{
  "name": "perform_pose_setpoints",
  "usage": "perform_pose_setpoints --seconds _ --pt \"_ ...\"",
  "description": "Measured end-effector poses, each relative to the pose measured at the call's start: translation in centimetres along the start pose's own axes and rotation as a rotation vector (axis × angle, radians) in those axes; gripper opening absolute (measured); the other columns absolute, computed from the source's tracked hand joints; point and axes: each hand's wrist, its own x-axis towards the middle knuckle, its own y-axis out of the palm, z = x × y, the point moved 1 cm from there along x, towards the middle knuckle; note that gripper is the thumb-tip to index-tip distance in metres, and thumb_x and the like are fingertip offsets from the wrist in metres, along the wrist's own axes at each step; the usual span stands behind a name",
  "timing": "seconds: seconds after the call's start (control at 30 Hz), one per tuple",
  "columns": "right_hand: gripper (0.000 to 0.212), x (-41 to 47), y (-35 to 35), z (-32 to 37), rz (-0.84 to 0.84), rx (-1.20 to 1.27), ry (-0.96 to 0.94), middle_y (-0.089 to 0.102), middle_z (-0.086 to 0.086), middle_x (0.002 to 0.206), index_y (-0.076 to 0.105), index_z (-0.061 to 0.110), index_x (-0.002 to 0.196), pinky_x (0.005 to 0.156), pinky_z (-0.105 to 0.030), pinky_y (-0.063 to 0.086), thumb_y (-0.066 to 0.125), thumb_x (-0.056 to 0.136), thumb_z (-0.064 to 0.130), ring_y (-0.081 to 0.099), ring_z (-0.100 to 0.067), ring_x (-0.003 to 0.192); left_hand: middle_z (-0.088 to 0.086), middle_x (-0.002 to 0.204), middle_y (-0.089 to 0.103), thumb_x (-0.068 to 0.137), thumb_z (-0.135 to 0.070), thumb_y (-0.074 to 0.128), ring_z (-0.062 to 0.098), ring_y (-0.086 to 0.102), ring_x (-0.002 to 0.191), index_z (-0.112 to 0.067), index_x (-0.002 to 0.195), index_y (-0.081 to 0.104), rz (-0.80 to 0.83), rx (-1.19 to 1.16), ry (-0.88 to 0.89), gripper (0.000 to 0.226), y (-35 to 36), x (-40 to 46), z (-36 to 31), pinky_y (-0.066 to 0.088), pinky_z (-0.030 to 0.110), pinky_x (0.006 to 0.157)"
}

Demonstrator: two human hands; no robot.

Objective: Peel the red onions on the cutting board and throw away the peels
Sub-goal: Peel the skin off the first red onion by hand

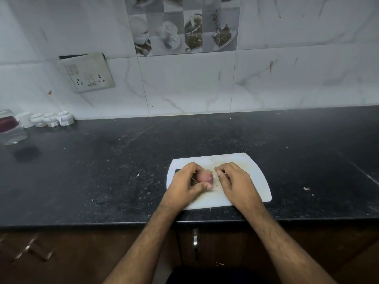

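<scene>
From the head camera, a white cutting board (254, 181) lies on the dark speckled bench (102, 171), close to the near edge and a little right of centre. On the board's left part sits one red onion (205, 178), its pinkish flesh showing between the two hands.

The left hand (185, 186) is curled around the onion: its fingers arch over the far side and its thumb reaches along the near side, so the onion is gripped from the left. The right hand (235, 182) rests on the board just right of the onion, apart from the left hand. Its fingers are bent inward and the fingertips seem to pinch a small scrap of peel (222, 172), though the scrap is too small to make out clearly. Fine crumbs of skin lie on the board around the onion.

A small pale fragment (306, 188) lies on the bench to the right of the board, well apart from it.

At the far left of the bench, against the wall, stand a clear glass jar (11, 128) and a row of white cups (51, 119) turned upside down. On the tiled wall above them is a switch and socket plate (88, 73). Below the bench edge, brown cabinet doors with a metal handle (195, 240) show between the forearms.
</scene>
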Motion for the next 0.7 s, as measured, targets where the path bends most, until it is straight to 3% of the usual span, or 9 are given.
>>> perform_pose_setpoints --seconds 0.1,0.2,0.37,0.57,0.7 --pt "0.019 -0.2 0.0 0.2 0.093 0.069 -0.014 0.064 0.017 0.101 0.066 0.026 0.111 0.075 -0.023 0.053 0.06 0.101 0.04 0.061 -0.002 0.084 -0.01 0.09 0.07 0.073 -0.036 0.092 0.011 0.063 0.086 -0.023 0.097 0.061 -0.011 -0.01 -0.006 0.041 0.1 0.1 0.3 0.053 0.03 0.079" --pt "0.023 -0.2 -0.1 0.0 0.123 0.144 0.014 0.068 0.012 0.089 0.069 0.027 0.116 0.072 -0.028 0.057 0.067 0.097 0.04 0.062 -0.009 0.074 -0.012 0.089 0.069 0.073 -0.032 0.092 0.012 0.063 0.085 -0.022 0.095 0.06 -0.014 -0.027 0.006 0.04 0.1 0.1 0.6 0.053 0.036 0.079" --pt "0.029 -0.3 -0.1 -0.1 0.16 0.234 0.021 0.07 0.01 0.085 0.069 0.027 0.124 0.073 -0.024 0.057 0.071 0.096 0.031 0.063 -0.01 0.076 -0.007 0.095 0.073 0.074 -0.024 0.091 0.014 0.067 0.091 -0.018 0.099 0.065 0.026 -0.053 0.019 0.036 0.2 0.2 0.8 0.055 0.04 0.083" --pt "0.024 -0.3 -0.2 -0.2 0.154 0.249 0.038 0.071 0.007 0.083 0.074 0.026 0.117 0.073 -0.02 0.058 0.07 0.094 0.017 0.065 -0.01 0.076 -0.009 0.097 0.073 0.073 -0.024 0.092 0.012 0.067 0.093 -0.019 0.1 0.066 0.048 -0.018 0.013 0.038 0.3 0.3 1.0 0.056 0.04 0.086" --pt "0.022 -0.3 -0.4 0.0 0.145 0.284 0.041 0.071 0.008 0.08 0.075 0.027 0.111 0.071 -0.015 0.055 0.071 0.093 0.013 0.062 -0.001 0.07 -0.009 0.098 0.073 0.072 -0.029 0.092 0.014 0.067 0.096 -0.024 0.1 0.065 0.057 0.0 0.005 0.038 0.4 0.4 1.1 0.056 0.043 0.087"
